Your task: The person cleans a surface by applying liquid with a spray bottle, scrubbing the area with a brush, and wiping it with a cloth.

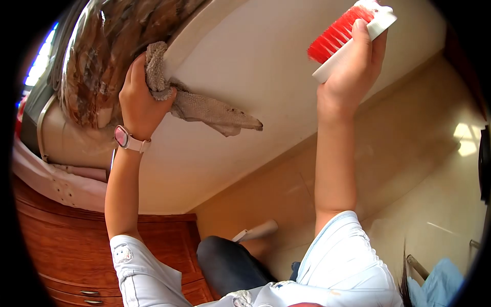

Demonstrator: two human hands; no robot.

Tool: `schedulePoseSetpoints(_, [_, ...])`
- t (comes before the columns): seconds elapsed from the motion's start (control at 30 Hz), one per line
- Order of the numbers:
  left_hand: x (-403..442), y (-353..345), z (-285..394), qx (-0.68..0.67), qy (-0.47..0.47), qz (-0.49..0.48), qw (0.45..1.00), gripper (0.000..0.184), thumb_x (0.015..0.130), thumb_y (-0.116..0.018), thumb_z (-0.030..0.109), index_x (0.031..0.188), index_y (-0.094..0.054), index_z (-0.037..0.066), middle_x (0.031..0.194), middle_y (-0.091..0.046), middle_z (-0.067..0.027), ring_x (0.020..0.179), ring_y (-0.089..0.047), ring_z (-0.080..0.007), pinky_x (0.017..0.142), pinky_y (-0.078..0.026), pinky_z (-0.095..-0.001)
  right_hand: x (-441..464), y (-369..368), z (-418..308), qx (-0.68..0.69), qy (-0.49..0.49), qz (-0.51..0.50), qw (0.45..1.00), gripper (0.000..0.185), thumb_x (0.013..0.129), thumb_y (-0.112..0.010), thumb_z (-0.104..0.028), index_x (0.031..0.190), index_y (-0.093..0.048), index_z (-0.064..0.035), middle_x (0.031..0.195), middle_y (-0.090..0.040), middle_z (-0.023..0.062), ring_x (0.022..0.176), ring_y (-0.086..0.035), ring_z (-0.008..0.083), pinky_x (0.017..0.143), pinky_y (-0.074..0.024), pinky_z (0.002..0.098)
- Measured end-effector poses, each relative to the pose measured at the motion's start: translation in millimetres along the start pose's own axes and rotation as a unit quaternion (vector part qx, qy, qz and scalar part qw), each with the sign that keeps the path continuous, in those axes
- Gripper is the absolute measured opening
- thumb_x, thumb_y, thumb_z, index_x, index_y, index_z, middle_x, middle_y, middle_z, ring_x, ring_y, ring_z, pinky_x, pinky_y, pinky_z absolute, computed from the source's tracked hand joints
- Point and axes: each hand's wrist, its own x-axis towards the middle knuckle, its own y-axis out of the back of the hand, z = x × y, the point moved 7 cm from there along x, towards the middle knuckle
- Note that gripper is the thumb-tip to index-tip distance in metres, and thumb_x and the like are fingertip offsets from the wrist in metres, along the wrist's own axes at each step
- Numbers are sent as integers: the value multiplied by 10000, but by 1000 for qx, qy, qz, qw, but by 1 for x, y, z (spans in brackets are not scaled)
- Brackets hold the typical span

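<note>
My left hand (pixel 143 100) is closed around a bunched grey-brown rag (pixel 209 108) at the edge of a pale ledge (pixel 190 37). The rag's loose end hangs out to the right, with dark stains near its tip. Raised in front of the white wall (pixel 245 66), my right hand (pixel 355 74) grips a scrub brush (pixel 337 41) by its white back. Its red bristles point up and left, apart from the rag. A whitish, foam-like patch sits at the brush's far end.
Brown goods wrapped in clear plastic (pixel 123 41) stand beside my left hand. A reddish wooden cabinet (pixel 128 240) is at lower left, with pink fabric (pixel 56 176) above it. Shiny tiled floor (pixel 404 158) runs along the wall. Light blue cloth (pixel 440 284) lies at lower right.
</note>
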Motion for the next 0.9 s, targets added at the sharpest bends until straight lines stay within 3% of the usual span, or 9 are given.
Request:
schedulePoseSetpoints(0.07, [2,-2,-1,-5,-3,-5,1000,710,578,-780,97,1198,-450,1,1148,-552,-183,1024,-560,-355,845,-487,-382,1,13,12,99,-61,77,990,431,926,-455,-147,1319,-396,22,1145,-550,73,986,-542,144,840,-428,272])
schedulePoseSetpoints(0.13, [7,-4,0,-10,-4,-8,1000,710,580,-781,98,1201,-448,2,1139,-556,-185,1022,-560,-355,840,-487,-382,3,18,21,-78,64,-61,993,329,879,-494,-228,1162,-494,-61,929,-561,1,798,-553,98,641,-483,271])
schedulePoseSetpoints(0.43, [46,-18,25,-11,-54,-12,998,708,609,-772,91,1231,-448,-2,1112,-579,-196,998,-587,-324,847,-480,-367,17,32,32,-50,64,-50,995,344,883,-491,-225,1183,-479,-59,974,-555,15,825,-550,97,647,-487,258])
schedulePoseSetpoints(0.6, [73,-25,46,-21,-104,-6,994,743,573,-799,141,1207,-442,-7,1122,-562,-194,1008,-554,-368,844,-481,-383,11,34,36,-31,28,-18,999,332,882,-483,-237,1172,-478,-77,966,-547,6,817,-546,97,637,-482,258])
schedulePoseSetpoints(0.63, [84,-28,53,-19,-107,1,994,602,601,-750,71,1147,-508,2,1143,-565,-166,997,-571,-324,820,-492,-354,11,35,38,-32,11,-8,999,324,881,-481,-242,1164,-480,-83,958,-545,3,817,-545,97,634,-480,258])
schedulePoseSetpoints(0.67, [92,-29,61,-20,-108,2,994,602,601,-750,71,1147,-508,2,1143,-565,-166,997,-571,-324,820,-492,-354,11,35,37,-32,13,-8,999,324,881,-481,-242,1164,-480,-83,958,-545,3,817,-545,97,634,-480,258])
schedulePoseSetpoints(0.73, [102,-29,77,-66,-139,0,988,730,565,-687,101,1243,-438,-6,1195,-527,-220,1117,-514,-365,951,-408,-404,11,33,36,-27,14,-12,999,309,880,-476,-246,1149,-484,-93,954,-540,2,815,-543,101,625,-479,264])
schedulePoseSetpoints(0.8, [102,-28,79,-42,-135,-9,990,729,552,-690,92,1232,-446,-10,1190,-530,-218,1107,-518,-370,938,-418,-405,15,28,35,-25,32,-12,999,315,877,-479,-244,1148,-483,-83,959,-537,6,813,-541,107,645,-476,268])
schedulePoseSetpoints(0.9, [98,-25,83,-50,-202,31,978,698,576,-677,78,1227,-445,-17,1169,-545,-215,1090,-522,-381,917,-432,-411,12,27,21,47,126,47,990,442,930,-443,-178,1313,-389,35,1178,-541,126,1056,-540,189,878,-433,321])
